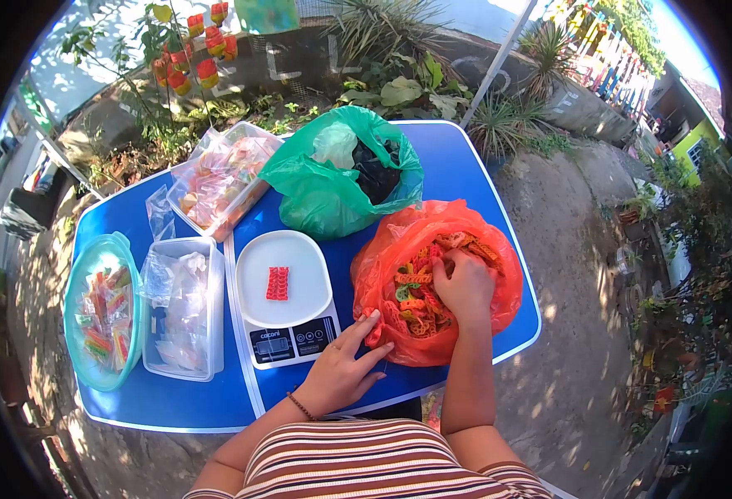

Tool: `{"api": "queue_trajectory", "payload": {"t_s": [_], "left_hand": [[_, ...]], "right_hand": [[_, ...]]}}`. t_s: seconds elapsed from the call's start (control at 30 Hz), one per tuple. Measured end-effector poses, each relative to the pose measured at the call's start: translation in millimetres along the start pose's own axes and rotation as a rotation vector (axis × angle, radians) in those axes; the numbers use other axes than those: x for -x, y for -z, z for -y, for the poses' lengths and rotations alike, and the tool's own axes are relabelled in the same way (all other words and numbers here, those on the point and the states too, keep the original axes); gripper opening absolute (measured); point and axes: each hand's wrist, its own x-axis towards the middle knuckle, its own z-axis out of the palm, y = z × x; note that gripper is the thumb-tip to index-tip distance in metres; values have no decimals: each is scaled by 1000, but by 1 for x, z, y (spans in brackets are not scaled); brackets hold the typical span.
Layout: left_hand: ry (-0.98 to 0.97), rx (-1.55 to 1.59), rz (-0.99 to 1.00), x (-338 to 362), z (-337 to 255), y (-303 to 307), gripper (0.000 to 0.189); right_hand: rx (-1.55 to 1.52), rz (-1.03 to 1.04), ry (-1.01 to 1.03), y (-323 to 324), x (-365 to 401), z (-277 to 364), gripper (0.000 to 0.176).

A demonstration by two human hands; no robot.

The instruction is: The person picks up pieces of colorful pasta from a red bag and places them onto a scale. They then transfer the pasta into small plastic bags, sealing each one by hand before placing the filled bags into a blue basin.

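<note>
An orange-red plastic bag (366, 266) stands wide at the right of the table, filled with ridged, lattice-like strips (416, 291) in orange, yellow, green and red. My right hand (465, 287) reaches into it, fingers curled down among the strips; what lies between the fingertips is hidden. At the bag's near left side, my left hand (345, 364) pinches a fold of its rim. Left of the bag sits a white digital kitchen scale (249, 258) with a small red ridged piece (278, 284) on its plate.
Behind the scale, a green plastic bag (308, 200) holds clear and black plastic. A tub of wrapped pieces (224, 179), a clear tub of plastic bags (214, 333) and a teal-rimmed bowl of small packets (139, 291) occupy the left of the blue table (224, 399).
</note>
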Motion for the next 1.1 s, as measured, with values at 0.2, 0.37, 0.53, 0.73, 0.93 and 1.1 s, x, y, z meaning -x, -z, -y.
{"api": "queue_trajectory", "payload": {"t_s": [0.2, 0.37, 0.53, 0.73, 0.93, 1.1], "left_hand": [[3, 2, -10, 1, -1, 4, 57], [-9, 5, -63, 0, -1, 10, 53], [-29, 75, -274, 7, -1, 30, 43], [83, -36, -467, 21, 10, 51, 34], [193, -122, -546, 46, 18, 61, 29], [259, -129, -560, 62, 19, 67, 27]], "right_hand": [[17, 95, -9, 5, -4, 3, 25], [-32, -293, 119, 7, 19, 9, 18], [-607, -353, 190, 32, 48, 55, 10], [-546, 27, 526, -6, 72, 120, 10], [-681, 71, 479, -61, 62, 155, 11], [-743, 102, 533, -60, 65, 152, 10]]}}
